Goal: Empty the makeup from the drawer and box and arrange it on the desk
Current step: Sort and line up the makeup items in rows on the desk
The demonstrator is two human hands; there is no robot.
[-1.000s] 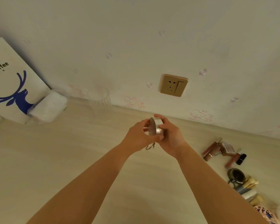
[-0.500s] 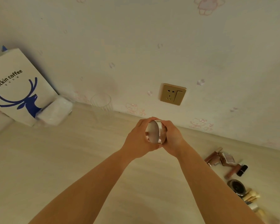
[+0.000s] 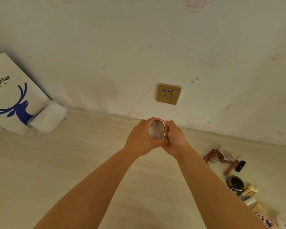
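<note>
At the left a white paper bag (image 3: 10, 95) with a blue deer leans on the wall, then a tissue pack (image 3: 48, 117) and a clear glass (image 3: 96, 107). In the middle my left hand (image 3: 141, 139) and my right hand (image 3: 176, 140) both grip a round silver compact (image 3: 157, 131), held above the desk (image 3: 73, 162), its flat shiny lid tilted toward me. At the right other makeup (image 3: 228, 162) lies on the desk.

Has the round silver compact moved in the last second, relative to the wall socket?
Yes. The round silver compact, gripped by the left hand and right hand, now sits closer beneath the wall socket, its flat face turned more toward the camera.
</note>
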